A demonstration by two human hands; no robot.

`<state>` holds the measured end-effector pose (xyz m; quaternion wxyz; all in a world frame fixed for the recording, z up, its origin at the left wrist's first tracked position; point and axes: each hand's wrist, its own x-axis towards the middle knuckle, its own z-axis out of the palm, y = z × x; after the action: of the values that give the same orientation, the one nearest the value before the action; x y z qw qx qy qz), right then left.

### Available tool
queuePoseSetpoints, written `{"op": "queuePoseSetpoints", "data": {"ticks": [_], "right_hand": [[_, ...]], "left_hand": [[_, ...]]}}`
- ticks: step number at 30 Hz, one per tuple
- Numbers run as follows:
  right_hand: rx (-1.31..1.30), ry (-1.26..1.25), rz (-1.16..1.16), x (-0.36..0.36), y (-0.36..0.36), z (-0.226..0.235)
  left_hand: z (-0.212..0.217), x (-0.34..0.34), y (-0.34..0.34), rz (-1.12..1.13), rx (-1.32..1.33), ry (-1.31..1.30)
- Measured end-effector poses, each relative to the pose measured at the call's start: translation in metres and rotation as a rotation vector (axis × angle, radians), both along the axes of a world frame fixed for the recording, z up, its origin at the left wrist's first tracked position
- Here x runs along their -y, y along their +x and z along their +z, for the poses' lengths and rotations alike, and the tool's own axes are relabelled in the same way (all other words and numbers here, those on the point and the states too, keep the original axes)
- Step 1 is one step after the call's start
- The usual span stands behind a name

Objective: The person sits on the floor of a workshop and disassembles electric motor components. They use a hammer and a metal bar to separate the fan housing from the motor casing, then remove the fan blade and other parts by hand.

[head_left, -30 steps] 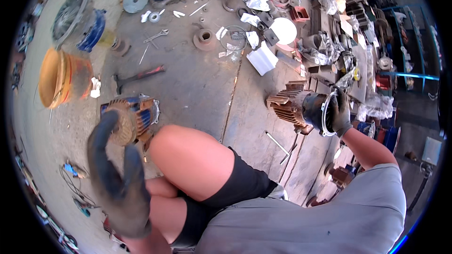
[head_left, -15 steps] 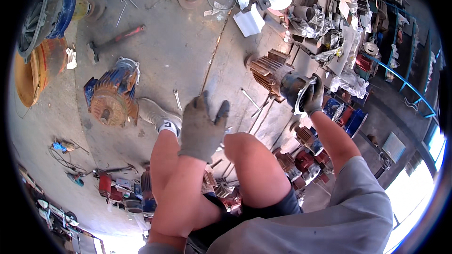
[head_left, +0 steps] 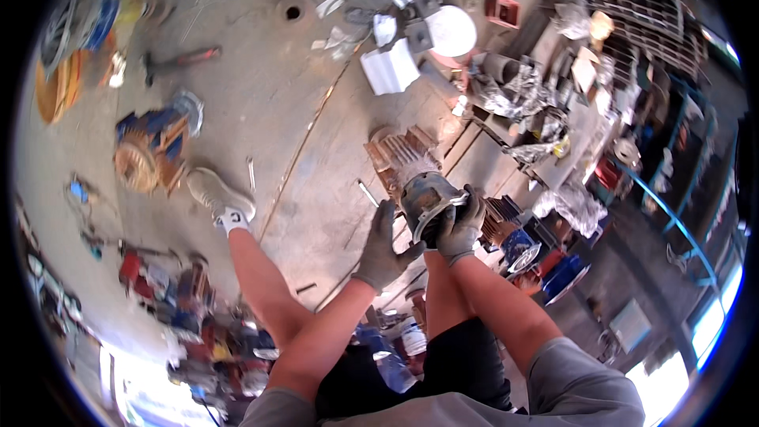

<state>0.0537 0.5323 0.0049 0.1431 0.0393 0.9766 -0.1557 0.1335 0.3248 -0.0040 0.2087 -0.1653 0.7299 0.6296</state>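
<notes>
A finned electric motor (head_left: 402, 160) lies on the floor in front of me, its ribbed body rusty brown and its near end dark with a round metal flange. My right hand (head_left: 462, 231), in a grey work glove, is wrapped around the right side of that flange. Beside the flange's left edge is my gloved left hand (head_left: 383, 250), its thumb and fingers spread and holding nothing. Whether its fingertips touch the motor I cannot tell. A second motor (head_left: 152, 150), blue and rusty, lies to the left beyond my foot.
A hammer (head_left: 180, 61) and a wrench (head_left: 251, 174) lie on the concrete. Metal parts and crumpled plastic (head_left: 514, 79) crowd the right, near a blue rail (head_left: 672, 221). More motors and parts (head_left: 229, 348) stand behind my legs. A white sheet (head_left: 390, 68) lies ahead.
My view has shifted right. My left hand has moved right, from over my knee to beside the motor's flange. My right hand still grips the flange, now closer in front of me.
</notes>
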Motion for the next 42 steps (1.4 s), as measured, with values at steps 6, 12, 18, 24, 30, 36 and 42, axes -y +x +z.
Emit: {"op": "queuePoseSetpoints", "data": {"ticks": [6,12,18,24,30,36,42], "right_hand": [[0.105,-0.082,0.082,-0.004,-0.003,0.024],[0.291,-0.471,-0.129,-0.045,-0.021,0.014],[0.201,-0.57,-0.258,-0.034,-0.002,-0.005],[0.168,-0.464,-0.268,-0.02,-0.002,-0.006],[0.176,-0.407,-0.23,-0.036,0.007,-0.012],[0.172,-0.488,-0.262,-0.04,0.01,-0.013],[0.149,-0.495,-0.262,-0.024,0.008,-0.01]], "left_hand": [[0.035,-0.083,-0.038,0.378,0.119,-0.093],[-0.038,-0.033,0.011,0.32,0.01,-0.164],[-0.296,0.189,0.109,0.344,0.489,-1.161],[-0.378,0.235,0.157,0.358,0.598,-0.858],[-0.367,0.108,0.247,0.211,0.475,-0.774],[-0.316,-0.072,0.238,-0.19,0.566,-0.395],[-0.322,-0.083,0.13,-0.617,0.006,-0.765]]}}
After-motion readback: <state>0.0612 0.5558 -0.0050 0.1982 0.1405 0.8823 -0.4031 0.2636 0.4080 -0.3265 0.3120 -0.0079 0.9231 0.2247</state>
